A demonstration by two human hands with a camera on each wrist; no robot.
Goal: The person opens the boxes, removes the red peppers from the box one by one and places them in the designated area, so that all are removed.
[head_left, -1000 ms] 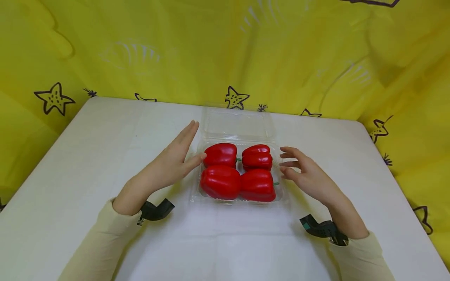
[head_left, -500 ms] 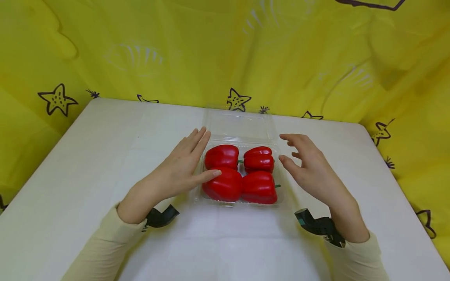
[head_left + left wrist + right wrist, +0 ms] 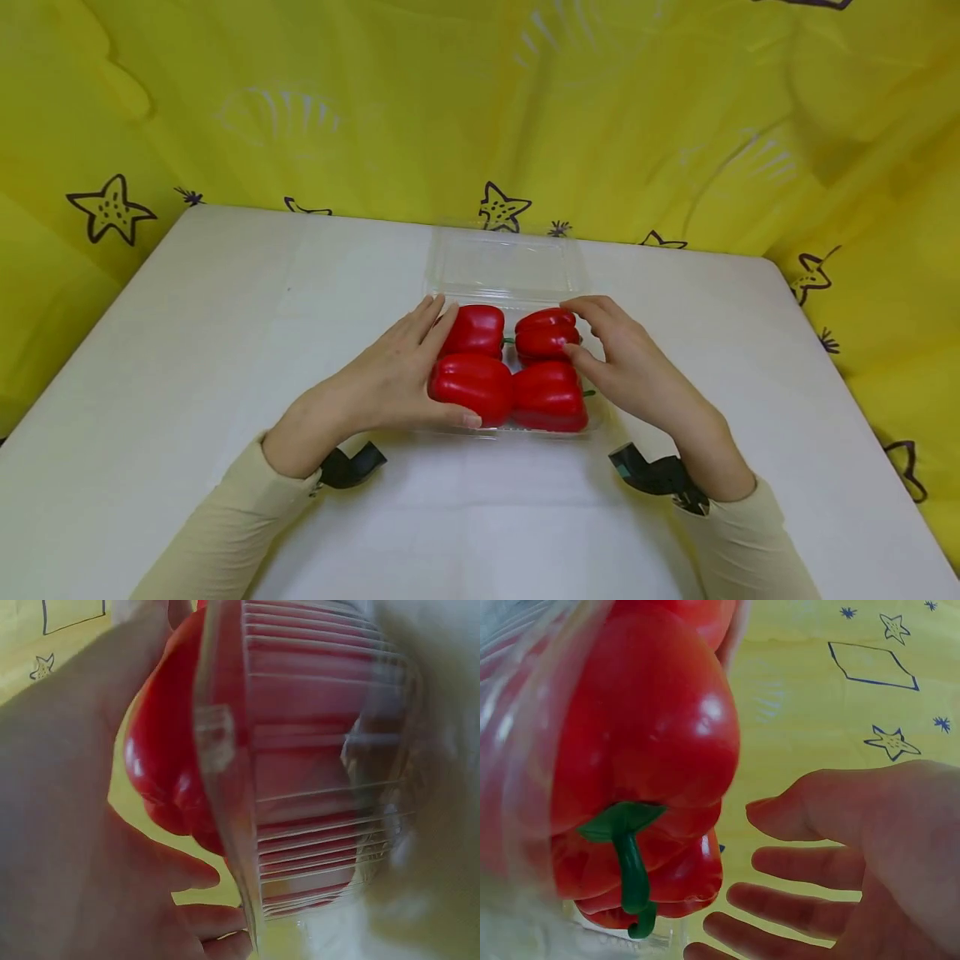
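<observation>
Head view showed yellow cloth (image 3: 637, 108) printed with dark-lined stars, rising behind the table (image 3: 480, 533) and down both its sides. The table's top was white. Two cream sleeves came in from the near side, left sleeve (image 3: 217, 533) and right sleeve (image 3: 750, 542). Between the person's hands, near the middle of the table, stood a clear plastic box (image 3: 517, 433), its lid (image 3: 506, 262) laid back towards the far edge.

The left hand (image 3: 382, 367) lay along the box's left side, fingers straight and close together, thumb stretched across in front of the near left pepper; whether it touched could not be told. The right hand (image 3: 637, 358) was at the far right pepper, fingers and thumb spread in a loose curve and gripping nothing; the right wrist view showed a gap between its fingers and the peppers.

Four red peppers sat on their sides in the box, two by two: near left pepper (image 3: 476, 383), near right pepper (image 3: 550, 396), far left pepper (image 3: 480, 329) and far right pepper (image 3: 547, 337). Their tops stood above the rim. Smallest was a green stem (image 3: 632, 874) on the near right pepper.
</observation>
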